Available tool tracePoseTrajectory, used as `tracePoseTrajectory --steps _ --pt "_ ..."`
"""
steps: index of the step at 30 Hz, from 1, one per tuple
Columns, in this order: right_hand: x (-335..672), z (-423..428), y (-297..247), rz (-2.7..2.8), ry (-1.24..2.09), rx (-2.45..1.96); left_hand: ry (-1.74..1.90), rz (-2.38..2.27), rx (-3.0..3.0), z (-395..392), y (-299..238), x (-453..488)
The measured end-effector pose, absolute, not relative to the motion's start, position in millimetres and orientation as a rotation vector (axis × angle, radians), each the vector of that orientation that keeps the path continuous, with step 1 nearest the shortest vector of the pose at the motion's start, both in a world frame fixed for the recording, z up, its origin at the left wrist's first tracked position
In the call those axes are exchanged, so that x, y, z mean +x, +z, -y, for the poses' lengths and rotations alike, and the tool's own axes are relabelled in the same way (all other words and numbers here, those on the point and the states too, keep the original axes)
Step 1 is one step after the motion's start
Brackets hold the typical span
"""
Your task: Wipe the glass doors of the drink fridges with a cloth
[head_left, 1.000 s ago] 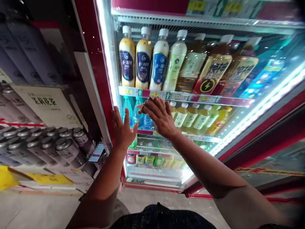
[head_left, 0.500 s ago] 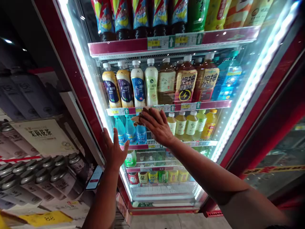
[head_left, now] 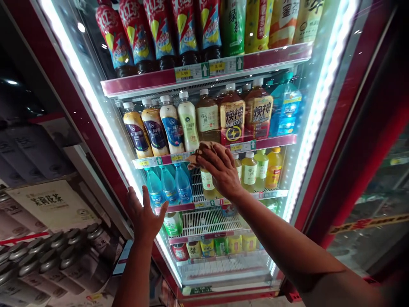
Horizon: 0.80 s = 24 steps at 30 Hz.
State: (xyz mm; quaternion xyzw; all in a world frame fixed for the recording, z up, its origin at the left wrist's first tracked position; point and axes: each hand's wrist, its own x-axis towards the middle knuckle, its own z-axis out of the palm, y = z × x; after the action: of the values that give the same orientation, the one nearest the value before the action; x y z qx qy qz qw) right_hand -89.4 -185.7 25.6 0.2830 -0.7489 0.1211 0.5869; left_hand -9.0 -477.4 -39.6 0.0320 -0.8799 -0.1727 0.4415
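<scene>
A lit drinks fridge with a glass door stands in front of me. My right hand is laid over a crumpled brown cloth, holding it against the glass at the height of the middle shelves. Most of the cloth is hidden under the palm and fingers. To the left, my left hand has its fingers spread and holds nothing. It is by the door's lit left edge, near blue bottles; whether it touches the door I cannot tell.
Several shelves of bottles are behind the glass, among them red-labelled bottles at the top. Left of the fridge stand rows of grey bottles, with a phone-like screen beside my left forearm. Another glass-fronted unit is at the right.
The view has tilted and shifted, so the fridge appears turned. Against the bottles, my right hand with the cloth has moved slightly right over the glass. My left hand stays spread near the door's edge.
</scene>
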Motion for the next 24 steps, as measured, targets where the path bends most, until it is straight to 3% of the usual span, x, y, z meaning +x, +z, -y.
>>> tracePoseTrajectory --steps 8,24 --pt "-91 165 16 1.788 0.211 0.790 -0.424 2.195 0.127 476 -39 -8" --pt "-102 96 25 1.662 0.325 0.489 -0.419 2.178 0.114 476 -43 -12"
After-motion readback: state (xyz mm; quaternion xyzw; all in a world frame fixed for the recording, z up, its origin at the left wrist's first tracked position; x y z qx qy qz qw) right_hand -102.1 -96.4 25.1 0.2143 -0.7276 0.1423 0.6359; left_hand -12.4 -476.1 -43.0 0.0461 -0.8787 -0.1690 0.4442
